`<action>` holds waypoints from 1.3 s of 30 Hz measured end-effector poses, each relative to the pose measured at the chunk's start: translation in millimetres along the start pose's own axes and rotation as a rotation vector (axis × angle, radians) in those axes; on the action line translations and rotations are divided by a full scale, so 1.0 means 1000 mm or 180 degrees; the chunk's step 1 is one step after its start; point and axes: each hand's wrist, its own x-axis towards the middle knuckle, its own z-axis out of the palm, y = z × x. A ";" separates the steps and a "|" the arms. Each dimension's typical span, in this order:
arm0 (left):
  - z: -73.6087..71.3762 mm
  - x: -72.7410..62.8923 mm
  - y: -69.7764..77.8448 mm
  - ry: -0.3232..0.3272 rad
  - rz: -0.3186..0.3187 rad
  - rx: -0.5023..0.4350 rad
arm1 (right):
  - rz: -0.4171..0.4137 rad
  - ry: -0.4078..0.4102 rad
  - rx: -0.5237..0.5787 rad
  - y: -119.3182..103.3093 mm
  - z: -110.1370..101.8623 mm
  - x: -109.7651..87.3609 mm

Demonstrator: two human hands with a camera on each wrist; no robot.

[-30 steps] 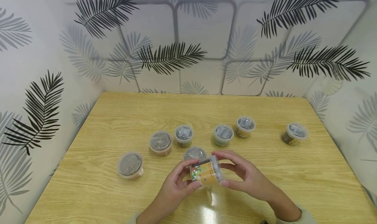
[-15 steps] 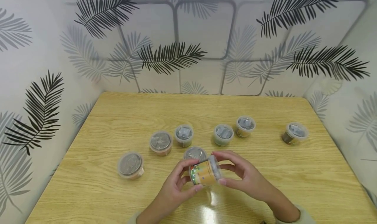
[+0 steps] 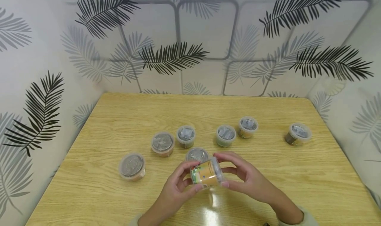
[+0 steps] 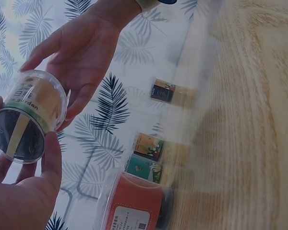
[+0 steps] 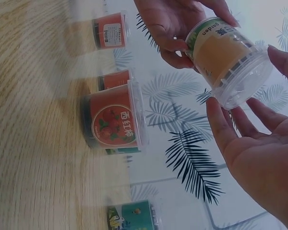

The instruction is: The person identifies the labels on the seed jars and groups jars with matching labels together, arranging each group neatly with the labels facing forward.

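A clear plastic tub [image 3: 205,174] with a yellow-orange label is held tilted on its side above the table. My left hand [image 3: 180,185] grips its base end between fingers and thumb. At the other end, my right hand [image 3: 248,178] pinches the rim of the clear lid [image 5: 245,79]. The lid is on the tub. In the left wrist view the tub's base shows dark contents with a pale strip across it. Just behind the hands stands a wider tub [image 3: 197,155], partly hidden; the right wrist view shows a red label with tomatoes on a nearby tub [image 5: 113,117].
Two wide tubs [image 3: 132,166] [image 3: 162,143] stand to the left on the wooden table [image 3: 89,199]. Smaller lidded tubs stand further back: one [image 3: 186,136] left of centre, two [image 3: 225,135] [image 3: 248,127] right of centre, and one [image 3: 298,134] far right. A leaf-patterned wall covering [image 3: 205,77] encloses the table.
The held tub has turned slightly about its length, so the label shows a different part. It has shifted a little left. Both hands keep hold of it; the other tubs stay put.
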 end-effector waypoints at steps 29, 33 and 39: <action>0.002 -0.001 0.000 -0.0240 -0.0083 0.0219 | -0.0154 -0.0009 -0.0017 0.005 -0.001 -0.003; 0.003 -0.002 -0.001 -0.0245 -0.0139 0.0193 | -0.0069 -0.0003 0.0024 0.004 0.000 -0.003; 0.004 -0.003 -0.001 -0.0199 -0.0166 0.0157 | -0.0007 -0.0064 0.0058 0.004 0.001 -0.002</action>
